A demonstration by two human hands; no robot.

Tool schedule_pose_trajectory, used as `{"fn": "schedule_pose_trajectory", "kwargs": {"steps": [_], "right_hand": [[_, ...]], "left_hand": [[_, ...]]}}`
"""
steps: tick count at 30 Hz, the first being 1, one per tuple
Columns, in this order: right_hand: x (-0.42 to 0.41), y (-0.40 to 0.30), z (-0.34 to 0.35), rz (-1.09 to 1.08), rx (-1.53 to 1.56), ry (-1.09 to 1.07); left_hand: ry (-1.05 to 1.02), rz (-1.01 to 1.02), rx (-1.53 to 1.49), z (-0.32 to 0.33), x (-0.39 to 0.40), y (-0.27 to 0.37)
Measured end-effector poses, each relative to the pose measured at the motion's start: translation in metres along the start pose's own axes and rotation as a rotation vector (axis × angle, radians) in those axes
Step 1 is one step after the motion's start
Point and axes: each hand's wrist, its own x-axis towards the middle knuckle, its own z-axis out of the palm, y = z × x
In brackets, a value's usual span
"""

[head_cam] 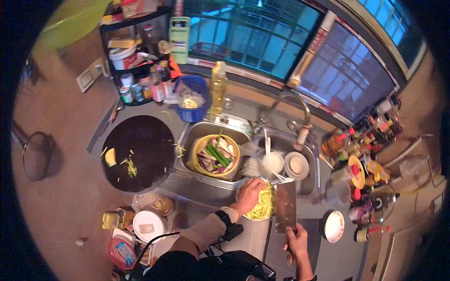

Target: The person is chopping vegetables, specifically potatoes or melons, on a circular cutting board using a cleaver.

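My left hand [250,196] rests over the left side of a bowl [258,219] heaped with pale yellow-green vegetable shreds [265,203]. Its fingertips reach into or onto the shreds; whether they grip any is hidden. To the right, my right hand [298,240] holds a cleaver [286,203] by its handle. The broad blade points away from me, just right of the bowl, with small bits stuck on it. Far left on the counter, a round dark chopping board [140,147] carries a pale vegetable piece [110,157] and scattered shreds [132,169].
A double steel sink [211,182] lies ahead, with a yellow basin [195,165] of eggplant pieces and green peppers, and several bowls [296,165] under a faucet [306,109]. Right stands a small plate [334,226] near bottles [358,207]. A lidded white tub [149,226] is at lower left.
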Motion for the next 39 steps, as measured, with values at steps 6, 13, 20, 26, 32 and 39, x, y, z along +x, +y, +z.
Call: {"fn": "schedule_pose_trajectory", "kwargs": {"steps": [6,13,20,26,32,39], "right_hand": [[0.011,-0.004,0.010,-0.036,0.032,-0.049],[0.029,-0.027,0.058,-0.049,0.066,-0.142],[0.057,-0.076,0.154,-0.180,-0.144,-0.391],[0.074,-0.122,0.252,-0.234,-0.281,-0.539],[0.089,-0.158,0.350,-0.942,-0.698,-0.379],[0.081,-0.178,0.430,-1.124,-0.990,-0.436]], "left_hand": [[0.107,-0.014,-0.267,-0.015,0.006,-0.013],[0.425,-0.100,-0.077,-0.119,0.025,-0.074],[0.720,-0.266,0.298,-0.275,0.022,-0.192],[0.352,-0.343,0.516,-0.383,-0.047,-0.230],[0.231,-0.192,0.422,-0.416,-0.128,-0.228],[0.217,-0.315,0.333,-0.409,-0.161,-0.201]]}}
